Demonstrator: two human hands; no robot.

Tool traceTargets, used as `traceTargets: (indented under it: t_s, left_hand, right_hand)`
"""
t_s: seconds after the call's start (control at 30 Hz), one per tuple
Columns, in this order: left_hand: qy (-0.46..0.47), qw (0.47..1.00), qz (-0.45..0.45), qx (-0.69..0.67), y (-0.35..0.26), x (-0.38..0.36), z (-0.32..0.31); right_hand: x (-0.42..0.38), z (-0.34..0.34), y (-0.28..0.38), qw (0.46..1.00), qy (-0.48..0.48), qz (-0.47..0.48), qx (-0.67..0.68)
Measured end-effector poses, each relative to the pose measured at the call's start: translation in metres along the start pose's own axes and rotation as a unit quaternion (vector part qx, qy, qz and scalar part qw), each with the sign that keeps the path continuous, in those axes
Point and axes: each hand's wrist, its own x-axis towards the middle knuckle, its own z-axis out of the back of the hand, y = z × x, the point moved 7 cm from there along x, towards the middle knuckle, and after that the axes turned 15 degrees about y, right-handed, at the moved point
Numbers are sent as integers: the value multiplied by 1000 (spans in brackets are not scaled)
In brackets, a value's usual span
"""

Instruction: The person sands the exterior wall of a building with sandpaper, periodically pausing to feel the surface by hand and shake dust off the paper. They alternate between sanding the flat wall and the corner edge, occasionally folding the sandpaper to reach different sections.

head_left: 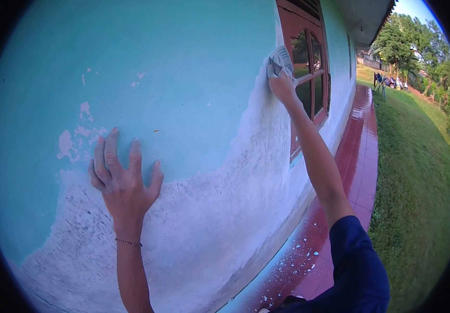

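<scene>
My left hand (pixel 126 180) is spread with its dusty fingers against the wall (pixel 183 104), near the lower border of the turquoise paint. Farther right and higher, my right hand (pixel 282 84) grips a folded sheet of sandpaper (pixel 284 56), with print on its pale back and a dark side. It is at the wall beside the brown window frame (pixel 294 23). Below both hands a broad white, scuffed area (pixel 204 229) shows where no turquoise covers the wall. Small pale chipped patches (pixel 66 145) lie left of my left hand.
A red tiled walkway (pixel 358 141) runs along the wall's foot, scattered with paint flakes (pixel 300 250). Grass (pixel 412 172) borders it on the right. Farther off are a dark rack (pixel 380 83), parked motorbikes (pixel 394 83) and trees (pixel 399 44).
</scene>
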Motion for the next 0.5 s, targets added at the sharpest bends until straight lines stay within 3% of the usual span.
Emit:
traceTargets:
  t_s: [0.07,0.1,0.13,0.23,0.27,0.33,0.43,0.5]
  left_hand:
    - [2,1000,-5,-7,-1,-1,0]
    - [-1,1000,-4,-7,1,0,1]
    - [-2,1000,-5,-5,1,1,1]
    - [-7,1000,-1,-6,1,0,1]
    - [-9,1000,2,-7,1,0,1]
    - [-10,1000,4,-4,2,0,2]
    - [-2,1000,-2,-1,1,0,2]
    - [-2,1000,0,-6,1,0,2]
  right_hand:
    - [18,-7,-13,998,12,-45,37]
    - [-7,-16,0,1000,28,-1,-6]
    - [-55,-27,20,987,-58,141,46]
    - [-205,-100,40,981,9,182,-69]
    - [-240,-118,37,980,44,153,-116]
    - [-242,-116,34,984,51,141,-101]
    - [-149,-71,25,992,-9,127,-11]
    - [-130,-59,22,993,-12,114,15]
